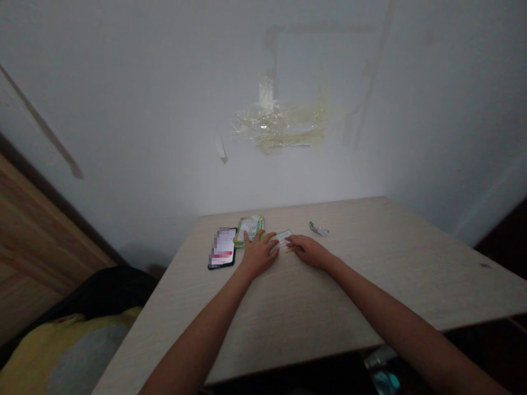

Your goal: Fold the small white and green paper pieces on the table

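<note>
My left hand (260, 255) lies with its fingers spread, over the lower edge of a green and white packet (252, 224) and beside a small pale card or sheet (284, 235). Against the right end of that card, my right hand (309, 250) has its fingers drawn together. A thin yellow-orange stick-like thing (289, 251) shows at its fingertips; its kind is too small to tell. To the left of the packet lies a phone (224, 249) with a lit, partly blurred screen.
A crumpled green and white wrapper (319, 229) lies beyond my right hand on the pale wooden table (296, 312). The wall (164, 109) with peeling clear tape (284, 126) rises behind. Yellow and grey cloth (69, 351) is at the lower left.
</note>
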Demonstrator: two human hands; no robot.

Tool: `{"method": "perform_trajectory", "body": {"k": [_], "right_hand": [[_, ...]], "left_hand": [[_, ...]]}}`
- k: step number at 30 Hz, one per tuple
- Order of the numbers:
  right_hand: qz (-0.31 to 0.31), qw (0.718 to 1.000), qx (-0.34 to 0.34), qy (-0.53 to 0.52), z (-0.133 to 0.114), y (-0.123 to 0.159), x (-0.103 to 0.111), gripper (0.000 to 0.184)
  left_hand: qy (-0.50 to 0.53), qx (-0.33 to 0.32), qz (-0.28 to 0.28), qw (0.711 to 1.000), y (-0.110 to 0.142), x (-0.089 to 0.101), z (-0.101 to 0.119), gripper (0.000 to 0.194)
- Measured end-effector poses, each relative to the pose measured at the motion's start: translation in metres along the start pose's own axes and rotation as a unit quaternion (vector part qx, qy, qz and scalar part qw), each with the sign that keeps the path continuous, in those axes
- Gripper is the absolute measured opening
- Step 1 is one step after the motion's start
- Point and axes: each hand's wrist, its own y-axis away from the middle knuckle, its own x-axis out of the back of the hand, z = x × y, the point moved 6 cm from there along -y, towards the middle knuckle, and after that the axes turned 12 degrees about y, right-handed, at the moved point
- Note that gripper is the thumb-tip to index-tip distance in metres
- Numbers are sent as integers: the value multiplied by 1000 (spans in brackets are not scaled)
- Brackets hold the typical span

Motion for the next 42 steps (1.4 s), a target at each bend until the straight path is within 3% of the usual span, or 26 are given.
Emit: {"method": "perform_trajectory", "body": {"k": [18,42], "right_hand": [[-5,1000,-8,1,-4,-2,5,28],[0,1000,-13,-16,-3,-1,5,29]], "left_hand": [[9,-52,0,999,14,6,19,27],[46,-67,6,997,13,6,23,25]]}}
